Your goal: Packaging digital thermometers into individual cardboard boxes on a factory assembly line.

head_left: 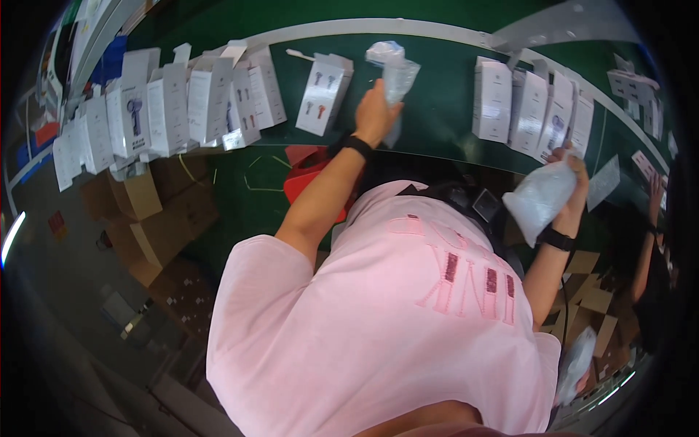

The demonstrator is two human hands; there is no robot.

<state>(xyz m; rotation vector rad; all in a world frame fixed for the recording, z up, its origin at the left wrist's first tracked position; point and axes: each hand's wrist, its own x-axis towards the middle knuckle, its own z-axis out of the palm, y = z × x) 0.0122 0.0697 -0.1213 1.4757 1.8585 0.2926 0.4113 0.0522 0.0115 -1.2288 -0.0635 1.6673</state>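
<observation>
My left hand (374,115) reaches over the green table, its fingers closed around a clear plastic bag (399,79). Just beyond that bag lies a small crumpled clear wrapper (384,52) with some blue on it. At the right, over the table's near edge, my right hand (577,177) grips a whitish translucent bubble-wrap pouch (540,198); what is inside cannot be made out. A single white printed box (325,93) stands to the left of my left hand. Beyond my right hand several white boxes (529,111) stand in a row.
A long row of white boxes (167,109) fills the table's left side. Open cardboard cartons (145,226) sit below at left, others (591,306) at right. A red stool (304,175) is under the table edge. Another person's hand (655,193) works at far right.
</observation>
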